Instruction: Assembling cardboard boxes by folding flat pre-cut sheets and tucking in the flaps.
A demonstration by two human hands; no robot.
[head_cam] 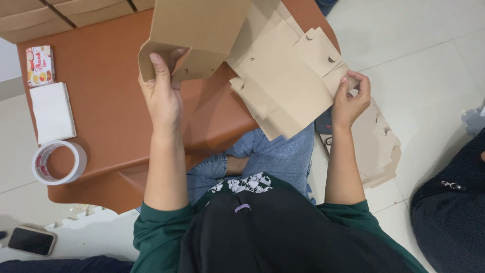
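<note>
Head view: the work in hand looks like folding flat die-cut cardboard into boxes. A partly folded box (194, 35) sits at the top centre of the frame, held up over the brown table (111, 101). The left hand (162, 98) grips its lower corner, fingers closed around the flap edge with the thumb pressed on the outer face. To do this well, I judge the panel should be bent along its scored crease, with the thumb kept near the fold line so the card does not buckle.

A flat cardboard blank (283, 86) lies right of centre, slanting from the table edge over the lap. The right hand (349, 101) pinches its upper right edge between thumb and fingertips, a narrow grip closed on the card. More blanks (379, 146) lie on the floor below that hand.

At the left edge sit a tape roll (58, 163), a white pad (52, 112) and a small printed card (39, 65). A phone (31, 241) lies at lower left.
</note>
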